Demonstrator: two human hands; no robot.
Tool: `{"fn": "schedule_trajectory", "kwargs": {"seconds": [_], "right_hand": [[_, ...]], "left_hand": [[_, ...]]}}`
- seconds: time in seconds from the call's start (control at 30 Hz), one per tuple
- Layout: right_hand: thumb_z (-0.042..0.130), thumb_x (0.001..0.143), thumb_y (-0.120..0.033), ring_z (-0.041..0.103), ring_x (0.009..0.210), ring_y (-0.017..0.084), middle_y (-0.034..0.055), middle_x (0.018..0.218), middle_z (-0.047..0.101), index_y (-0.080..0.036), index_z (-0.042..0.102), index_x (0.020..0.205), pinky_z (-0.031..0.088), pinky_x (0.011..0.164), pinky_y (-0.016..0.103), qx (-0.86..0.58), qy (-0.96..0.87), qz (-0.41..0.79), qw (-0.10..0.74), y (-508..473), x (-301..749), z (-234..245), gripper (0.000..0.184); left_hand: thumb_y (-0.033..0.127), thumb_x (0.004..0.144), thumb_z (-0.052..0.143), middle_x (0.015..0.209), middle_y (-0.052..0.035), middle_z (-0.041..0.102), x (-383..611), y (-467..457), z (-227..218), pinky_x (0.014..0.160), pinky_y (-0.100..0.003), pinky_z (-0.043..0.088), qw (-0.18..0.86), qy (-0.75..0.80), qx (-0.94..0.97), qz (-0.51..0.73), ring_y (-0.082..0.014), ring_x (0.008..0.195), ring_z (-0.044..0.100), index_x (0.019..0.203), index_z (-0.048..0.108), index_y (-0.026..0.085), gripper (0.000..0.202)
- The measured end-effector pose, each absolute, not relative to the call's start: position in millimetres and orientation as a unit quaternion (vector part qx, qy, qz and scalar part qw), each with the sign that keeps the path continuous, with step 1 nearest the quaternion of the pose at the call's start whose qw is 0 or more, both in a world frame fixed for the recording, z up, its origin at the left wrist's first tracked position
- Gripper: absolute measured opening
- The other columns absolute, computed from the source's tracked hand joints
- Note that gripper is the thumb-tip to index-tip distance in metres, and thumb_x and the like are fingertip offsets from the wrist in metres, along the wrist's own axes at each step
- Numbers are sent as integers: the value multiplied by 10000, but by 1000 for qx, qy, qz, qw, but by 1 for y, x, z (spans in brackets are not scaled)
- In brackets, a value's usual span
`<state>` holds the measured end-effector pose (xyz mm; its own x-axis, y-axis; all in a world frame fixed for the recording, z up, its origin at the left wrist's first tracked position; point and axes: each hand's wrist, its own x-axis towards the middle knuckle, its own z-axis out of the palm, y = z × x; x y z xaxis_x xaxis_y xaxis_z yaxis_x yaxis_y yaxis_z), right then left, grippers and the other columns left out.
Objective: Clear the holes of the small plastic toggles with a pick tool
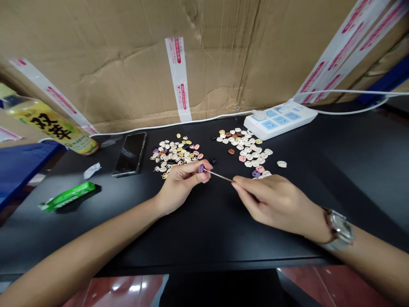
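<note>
Pinched between the thumb and fingers of my left hand (183,181) is a small purple button-like piece (201,168). My right hand (276,200) grips a thin metal rod-like tool (219,175); its handle end is hidden in the fingers. The rod's tip meets the purple piece, but I cannot tell whether it goes into it. Just behind my left hand lies a loose pile of small pieces (174,153) in white, yellow, pink, purple, brown and black. A second group of oval two-holed pieces (252,149), mostly white, is spread beyond my right hand.
A white power strip (281,119) with cables stands at the back right, against a taped cardboard wall (134,64). On the left are a phone (130,153), a green wrapper packet (68,196), a scrap of paper (92,170) and a yellow drink bottle (51,123).
</note>
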<state>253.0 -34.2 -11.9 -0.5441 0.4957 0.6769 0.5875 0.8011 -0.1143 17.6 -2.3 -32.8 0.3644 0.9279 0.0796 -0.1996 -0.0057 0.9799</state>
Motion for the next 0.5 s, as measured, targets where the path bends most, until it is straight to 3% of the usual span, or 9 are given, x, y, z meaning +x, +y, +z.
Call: {"fn": "schedule_trajectory", "kwargs": {"seconds": [0.13,0.27,0.5], "right_hand": [[589,923,-156,361,383,51,-97,464,372,-191,679,823,320,443,211,-326,-867,73,370,-28,260,-2,139],[605,918,-172,323,377,49,-105,465,336,-200,677,839,285,421,217,-330,-862,102,371,-26,262,3,110],[572,923,-123,506,438,92,-46,545,568,-139,668,914,366,490,264,-305,-882,-85,350,-34,257,-2,97]], "left_hand": [[295,838,742,763,-11,591,16,-2,-31,731,-278,389,597,326,586,440,-116,716,491,932,762,179,151],[294,854,725,769,-13,612,16,-1,-32,728,-279,410,580,313,603,449,-114,706,514,957,762,192,150],[277,835,742,906,-40,681,16,-3,-32,755,-279,448,487,369,636,472,-133,783,565,966,781,209,152]]}}
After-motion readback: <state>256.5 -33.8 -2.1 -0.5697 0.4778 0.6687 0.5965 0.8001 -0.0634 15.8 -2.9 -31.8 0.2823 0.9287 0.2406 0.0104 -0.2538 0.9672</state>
